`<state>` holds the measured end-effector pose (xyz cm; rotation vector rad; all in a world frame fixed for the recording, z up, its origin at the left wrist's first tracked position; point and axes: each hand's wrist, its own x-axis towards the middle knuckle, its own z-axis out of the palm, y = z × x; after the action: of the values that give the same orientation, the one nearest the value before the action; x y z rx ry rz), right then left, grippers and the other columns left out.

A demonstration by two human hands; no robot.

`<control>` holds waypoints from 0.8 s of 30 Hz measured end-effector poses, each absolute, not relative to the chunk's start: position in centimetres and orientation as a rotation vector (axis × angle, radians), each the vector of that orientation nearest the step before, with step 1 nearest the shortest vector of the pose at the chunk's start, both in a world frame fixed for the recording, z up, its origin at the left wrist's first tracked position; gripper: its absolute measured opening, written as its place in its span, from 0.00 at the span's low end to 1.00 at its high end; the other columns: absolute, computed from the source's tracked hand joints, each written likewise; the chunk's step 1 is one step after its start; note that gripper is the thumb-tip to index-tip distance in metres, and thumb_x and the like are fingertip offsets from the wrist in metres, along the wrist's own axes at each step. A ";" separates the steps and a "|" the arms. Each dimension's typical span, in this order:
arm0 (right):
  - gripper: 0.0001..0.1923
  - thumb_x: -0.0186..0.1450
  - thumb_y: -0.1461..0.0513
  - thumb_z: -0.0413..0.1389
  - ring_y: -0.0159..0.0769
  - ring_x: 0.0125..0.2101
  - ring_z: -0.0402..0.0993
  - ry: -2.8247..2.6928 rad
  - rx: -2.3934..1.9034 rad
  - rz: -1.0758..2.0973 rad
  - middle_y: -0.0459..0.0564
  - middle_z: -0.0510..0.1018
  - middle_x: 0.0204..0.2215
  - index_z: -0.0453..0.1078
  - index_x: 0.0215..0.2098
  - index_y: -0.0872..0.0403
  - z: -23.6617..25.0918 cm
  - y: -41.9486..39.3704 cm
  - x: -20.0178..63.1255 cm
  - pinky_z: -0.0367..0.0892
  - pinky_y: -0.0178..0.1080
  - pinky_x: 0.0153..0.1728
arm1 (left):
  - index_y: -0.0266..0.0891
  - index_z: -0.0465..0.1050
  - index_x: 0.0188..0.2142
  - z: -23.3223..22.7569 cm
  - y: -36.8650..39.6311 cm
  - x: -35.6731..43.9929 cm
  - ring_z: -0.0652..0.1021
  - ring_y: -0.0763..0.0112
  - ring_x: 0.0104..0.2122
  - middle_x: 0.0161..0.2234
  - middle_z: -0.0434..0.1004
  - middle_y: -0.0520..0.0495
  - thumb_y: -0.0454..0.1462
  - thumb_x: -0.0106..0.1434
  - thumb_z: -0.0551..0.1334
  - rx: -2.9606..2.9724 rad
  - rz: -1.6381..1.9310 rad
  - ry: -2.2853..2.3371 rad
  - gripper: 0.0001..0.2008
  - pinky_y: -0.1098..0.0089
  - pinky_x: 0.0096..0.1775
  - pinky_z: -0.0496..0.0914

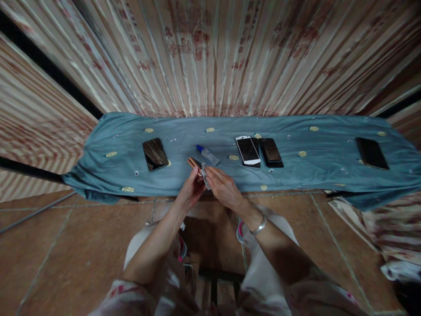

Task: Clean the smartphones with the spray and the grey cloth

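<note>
At the near edge of the counter (131,131), seen from the head camera, both hands meet over the blue cloth; the left hand (192,186) has its fingers clamped on a copper-edged phone (194,163), tilted up off the cloth; the right hand (223,186) pinches a pale wipe (204,174) against it; cleaning of this phone looks under way, not finished; a blue-capped bottle (208,155) lies just beyond; four other phones lie flat, apparently still to be handled.
</note>
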<state>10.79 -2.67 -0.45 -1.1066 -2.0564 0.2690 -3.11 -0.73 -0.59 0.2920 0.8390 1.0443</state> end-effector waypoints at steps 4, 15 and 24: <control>0.21 0.73 0.62 0.44 0.44 0.56 0.71 -2.036 -1.145 0.261 0.58 0.75 0.54 0.66 0.61 0.54 -0.6 -2.9 10.6 0.68 0.49 0.59 | 0.37 0.75 0.30 -0.5 -0.7 -3.0 0.76 0.74 0.28 0.26 0.76 0.52 0.49 0.59 0.66 0.290 1.038 0.852 0.16 0.72 0.36 0.70; 0.20 0.73 0.62 0.43 0.44 0.51 0.75 -1.991 -1.155 0.152 0.60 0.78 0.50 0.69 0.57 0.57 -0.5 -2.7 10.2 0.71 0.47 0.54 | 0.38 0.74 0.31 0.1 -0.9 -2.8 0.76 0.73 0.29 0.27 0.76 0.51 0.50 0.59 0.66 0.308 1.051 0.869 0.16 0.71 0.36 0.69; 0.21 0.73 0.60 0.41 0.43 0.54 0.72 -1.881 -1.203 0.225 0.59 0.76 0.51 0.66 0.59 0.54 0.3 -2.1 10.7 0.68 0.48 0.57 | 0.37 0.75 0.34 0.8 -1.6 -2.6 0.77 0.73 0.30 0.29 0.78 0.49 0.49 0.59 0.66 0.302 1.068 0.873 0.16 0.70 0.39 0.71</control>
<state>10.72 -2.11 0.32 -1.2034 -1.8815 0.2249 -2.58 -1.57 0.81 0.3021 0.8735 1.0678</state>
